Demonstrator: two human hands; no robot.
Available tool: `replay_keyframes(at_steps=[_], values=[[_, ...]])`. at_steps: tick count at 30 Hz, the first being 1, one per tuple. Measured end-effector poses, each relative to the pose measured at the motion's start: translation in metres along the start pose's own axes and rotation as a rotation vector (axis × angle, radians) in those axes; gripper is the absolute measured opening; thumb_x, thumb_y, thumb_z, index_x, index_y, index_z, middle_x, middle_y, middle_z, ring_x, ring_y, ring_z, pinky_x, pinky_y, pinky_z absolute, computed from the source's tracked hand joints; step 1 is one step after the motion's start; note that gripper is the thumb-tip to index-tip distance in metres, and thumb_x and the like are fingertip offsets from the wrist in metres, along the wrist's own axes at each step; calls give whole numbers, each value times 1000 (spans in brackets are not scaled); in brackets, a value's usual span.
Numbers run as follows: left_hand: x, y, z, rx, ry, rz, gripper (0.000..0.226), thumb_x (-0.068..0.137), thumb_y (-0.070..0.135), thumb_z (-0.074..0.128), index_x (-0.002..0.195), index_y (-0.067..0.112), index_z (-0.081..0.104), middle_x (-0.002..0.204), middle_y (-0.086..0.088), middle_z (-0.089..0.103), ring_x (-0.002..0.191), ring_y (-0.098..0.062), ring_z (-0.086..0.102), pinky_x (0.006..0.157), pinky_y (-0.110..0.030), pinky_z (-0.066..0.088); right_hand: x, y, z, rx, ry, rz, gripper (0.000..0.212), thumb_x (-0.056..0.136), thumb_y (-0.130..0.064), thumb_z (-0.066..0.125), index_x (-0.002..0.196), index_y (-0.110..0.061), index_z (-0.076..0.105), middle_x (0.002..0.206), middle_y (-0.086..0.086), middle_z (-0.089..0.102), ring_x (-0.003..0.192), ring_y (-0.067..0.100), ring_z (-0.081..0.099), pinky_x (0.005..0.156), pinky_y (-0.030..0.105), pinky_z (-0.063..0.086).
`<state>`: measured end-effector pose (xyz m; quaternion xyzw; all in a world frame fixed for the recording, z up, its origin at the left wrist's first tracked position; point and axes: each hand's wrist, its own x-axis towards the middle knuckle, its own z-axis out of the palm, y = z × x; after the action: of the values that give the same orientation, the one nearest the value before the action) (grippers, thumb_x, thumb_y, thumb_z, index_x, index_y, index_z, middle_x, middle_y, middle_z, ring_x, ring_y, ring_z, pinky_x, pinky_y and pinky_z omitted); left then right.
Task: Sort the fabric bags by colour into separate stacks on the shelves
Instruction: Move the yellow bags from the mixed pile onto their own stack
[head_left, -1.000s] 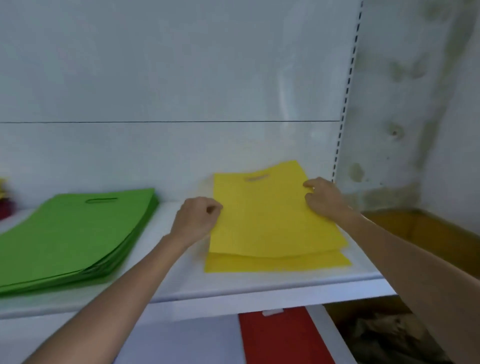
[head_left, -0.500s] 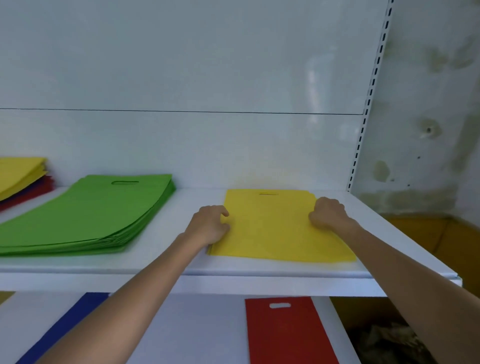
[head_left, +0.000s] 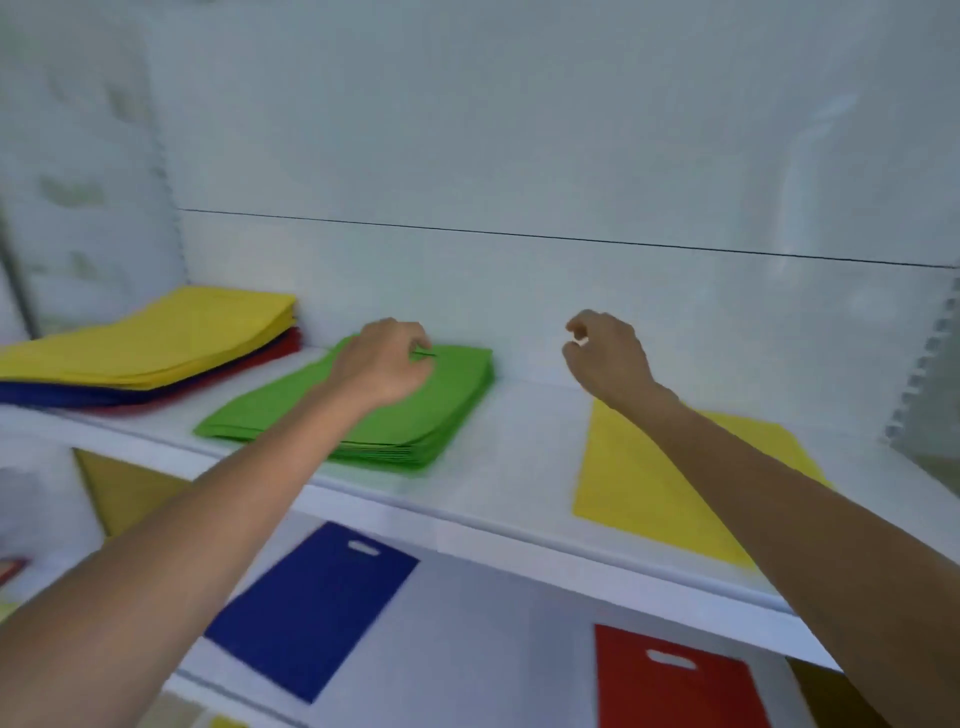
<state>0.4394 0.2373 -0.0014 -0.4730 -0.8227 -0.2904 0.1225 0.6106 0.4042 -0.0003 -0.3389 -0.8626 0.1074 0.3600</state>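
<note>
Upper shelf: mixed pile, yellow over red and blue, at the left end. Green stack left of middle, its near corner close to the front edge. Yellow bag flat at the right, also near the front edge. Bare strip of shelf between the two.

Left hand over the green stack's back edge, fingers curled; blur hides whether it grips. Right hand above the bare strip, fingers loosely curled, holding nothing.

Lower shelf: blue bag and red bag, well apart.

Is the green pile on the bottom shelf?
No, the green pile lies on the upper shelf, above the blue bag and red bag lying lower down.
</note>
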Motion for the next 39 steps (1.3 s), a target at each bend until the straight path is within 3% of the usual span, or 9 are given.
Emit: replay_keyframes(at_steps=[7,14,24,31,35,39], values=[[-77,-191,-111,96,162,-325,22,83,17,59,103,19,68,110,-6,63,99,-26,60,89,-36,47,16,-237,131,242,-194,-352,39,86,-11,51,125,-8,53,122,13,56,111,29,53,93,36,44],[-120,-334,-190,135,211,-388,21,86,10,56,104,15,67,106,-4,62,87,-15,56,82,-27,43,8,-380,220,352,-233,-409,40,88,-12,50,128,-9,52,123,10,57,110,27,54,87,34,46],[-73,-427,-193,18,193,-314,22,87,10,56,106,15,66,107,-4,60,92,-14,55,82,-28,45,42,-451,293,264,-246,-391,41,90,-11,47,131,-11,49,126,9,54,111,26,53,79,33,44],[-7,-481,-188,-8,152,-244,20,88,12,55,104,17,65,109,-2,60,94,-12,56,80,-30,48,104,-472,336,221,-209,-325,40,89,-13,49,130,-11,50,127,10,53,111,28,53,82,35,45],[37,-509,-193,-5,177,-201,22,87,12,55,105,15,66,109,-4,61,92,-14,57,80,-25,43,138,-476,342,180,-163,-269,39,90,-16,50,129,-12,50,126,9,54,112,28,53,89,38,45],[75,-524,-183,-55,145,-108,24,87,9,54,107,15,65,112,-4,61,90,-11,54,82,-24,40,156,-458,339,52,-86,-198,39,89,-15,49,129,-11,50,125,10,55,113,28,52,86,34,42]])
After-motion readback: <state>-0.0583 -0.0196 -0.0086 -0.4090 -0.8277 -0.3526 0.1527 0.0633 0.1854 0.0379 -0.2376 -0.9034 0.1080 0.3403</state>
